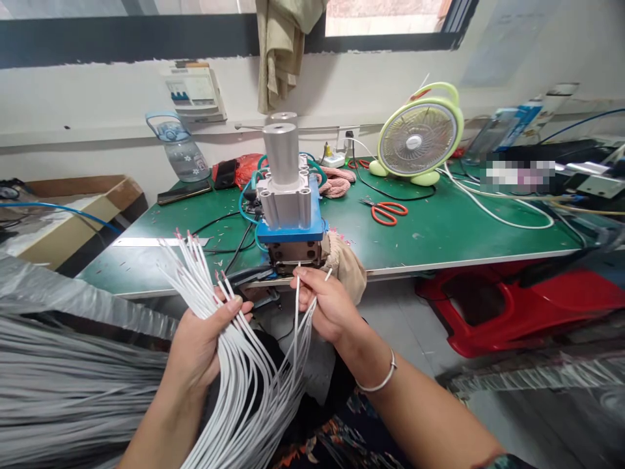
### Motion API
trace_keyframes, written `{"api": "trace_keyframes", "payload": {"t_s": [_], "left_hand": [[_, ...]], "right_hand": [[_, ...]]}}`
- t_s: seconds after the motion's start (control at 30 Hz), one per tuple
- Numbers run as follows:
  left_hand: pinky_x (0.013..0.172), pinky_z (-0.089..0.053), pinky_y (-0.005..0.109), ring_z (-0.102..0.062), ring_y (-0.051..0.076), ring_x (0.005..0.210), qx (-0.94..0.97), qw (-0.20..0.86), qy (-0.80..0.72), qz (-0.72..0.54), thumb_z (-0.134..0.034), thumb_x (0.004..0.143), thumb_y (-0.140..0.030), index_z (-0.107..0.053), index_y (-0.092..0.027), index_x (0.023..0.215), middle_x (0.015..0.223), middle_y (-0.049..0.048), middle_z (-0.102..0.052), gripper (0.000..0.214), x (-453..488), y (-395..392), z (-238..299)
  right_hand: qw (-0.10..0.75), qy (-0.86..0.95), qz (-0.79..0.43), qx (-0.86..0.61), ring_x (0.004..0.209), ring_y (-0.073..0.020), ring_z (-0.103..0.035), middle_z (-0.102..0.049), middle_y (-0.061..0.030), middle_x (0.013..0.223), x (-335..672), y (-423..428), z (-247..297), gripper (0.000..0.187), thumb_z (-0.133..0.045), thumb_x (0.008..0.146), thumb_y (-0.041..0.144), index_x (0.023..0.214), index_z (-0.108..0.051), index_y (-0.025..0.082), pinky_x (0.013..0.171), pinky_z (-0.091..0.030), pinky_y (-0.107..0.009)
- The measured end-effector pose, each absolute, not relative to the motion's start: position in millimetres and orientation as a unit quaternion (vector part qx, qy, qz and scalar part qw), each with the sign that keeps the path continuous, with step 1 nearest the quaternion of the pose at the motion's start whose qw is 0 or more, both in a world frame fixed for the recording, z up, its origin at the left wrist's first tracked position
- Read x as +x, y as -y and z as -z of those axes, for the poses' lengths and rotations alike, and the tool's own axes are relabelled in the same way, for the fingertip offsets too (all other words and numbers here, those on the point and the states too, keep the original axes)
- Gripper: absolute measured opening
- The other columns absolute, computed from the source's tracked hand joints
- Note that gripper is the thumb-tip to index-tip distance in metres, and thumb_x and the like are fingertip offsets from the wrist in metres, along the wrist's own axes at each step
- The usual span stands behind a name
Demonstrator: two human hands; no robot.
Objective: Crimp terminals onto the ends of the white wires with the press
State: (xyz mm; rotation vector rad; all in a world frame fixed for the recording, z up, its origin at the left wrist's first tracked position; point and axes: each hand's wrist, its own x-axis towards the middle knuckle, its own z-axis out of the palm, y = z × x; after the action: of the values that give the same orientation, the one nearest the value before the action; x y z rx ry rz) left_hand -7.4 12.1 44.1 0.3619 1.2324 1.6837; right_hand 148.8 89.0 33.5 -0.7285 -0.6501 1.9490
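Note:
My left hand [209, 332] is closed round a thick bundle of white cables [244, 384], whose far ends fan out past the thumb and show small reddish tips. In a pinch between thumb and fingers, my right hand [327, 299] has a single white cable, its end pointing up at the front of a pneumatic press [288, 208]. A few more white strands run under that same hand. The press has a silver cylinder on a blue plate and stands at the table's front edge. A beige cloth bag [346, 267] hangs at its right side.
On the green table [449, 228] lie orange-handled scissors [385, 212], with a green fan [417, 140] behind. A water bottle [183, 153] and a phone [184, 192] are at the back left. Grey cables [73, 391] fill the lower left; a red stool [512, 306] stands right.

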Motion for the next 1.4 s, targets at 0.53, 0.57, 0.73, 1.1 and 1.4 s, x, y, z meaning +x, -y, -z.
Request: {"api": "trace_keyframes", "payload": {"t_s": [0.53, 0.57, 0.73, 1.1, 1.4], "left_hand": [[0.059, -0.044, 0.022, -0.057, 0.013, 0.059, 0.421, 0.424, -0.602, -0.53, -0.075, 0.059, -0.024, -0.06, -0.015, 0.067, 0.062, -0.0016, -0.062, 0.019, 7.0, -9.0, -11.9], [0.057, -0.044, 0.022, -0.056, 0.012, 0.058, 0.441, 0.4, -0.617, -0.514, -0.075, 0.059, -0.025, -0.061, -0.016, 0.066, 0.061, -0.0019, -0.062, 0.018, 6.3, -8.9, -12.4], [0.063, -0.049, 0.025, -0.062, 0.015, 0.061, 0.371, 0.459, -0.588, -0.553, -0.075, 0.059, -0.023, -0.061, -0.013, 0.07, 0.064, 0.0011, -0.066, 0.02, 1.7, -9.9, -22.1], [0.054, -0.055, 0.02, -0.066, 0.014, 0.056, 0.168, 0.477, -0.505, -0.7, -0.078, 0.048, -0.005, -0.057, -0.016, 0.074, 0.058, -0.0034, -0.064, 0.034, -11.3, -15.7, -49.6], [0.059, -0.055, 0.026, -0.066, 0.017, 0.061, 0.18, 0.54, -0.509, -0.645, -0.078, 0.05, -0.008, -0.05, -0.016, 0.073, 0.062, -0.0017, -0.064, 0.038, -1.5, -13.4, -30.0]], "right_hand": [[0.326, 0.589, -0.67, -0.314, 0.045, -0.0072, -0.048, -0.058, -0.0005, 0.062, 158.7, -63.3, -13.3, 0.019, -0.061, 0.074, 0.032, 0.076, -0.066, 0.014, 0.038, -0.037, -0.018], [0.329, 0.603, -0.656, -0.314, 0.045, -0.0068, -0.049, -0.059, -0.0007, 0.062, 156.6, -62.0, -11.8, 0.02, -0.059, 0.076, 0.032, 0.072, -0.066, 0.014, 0.038, -0.037, -0.017], [0.395, 0.437, -0.737, -0.331, 0.038, -0.0081, -0.052, -0.062, -0.0003, 0.059, 151.8, -69.9, -17.7, 0.021, -0.059, 0.075, 0.035, 0.077, -0.058, 0.014, 0.033, -0.038, -0.017], [0.424, 0.191, -0.835, -0.294, 0.032, -0.0027, -0.038, -0.057, 0.0008, 0.051, 148.4, -92.2, -47.6, 0.008, -0.056, 0.076, 0.017, 0.071, -0.058, 0.01, 0.032, -0.032, -0.015], [0.391, 0.397, -0.789, -0.259, 0.046, -0.0053, -0.048, -0.061, -0.0021, 0.063, 164.4, -83.7, -27.1, 0.016, -0.064, 0.074, 0.028, 0.07, -0.064, 0.012, 0.043, -0.04, -0.018]]}}
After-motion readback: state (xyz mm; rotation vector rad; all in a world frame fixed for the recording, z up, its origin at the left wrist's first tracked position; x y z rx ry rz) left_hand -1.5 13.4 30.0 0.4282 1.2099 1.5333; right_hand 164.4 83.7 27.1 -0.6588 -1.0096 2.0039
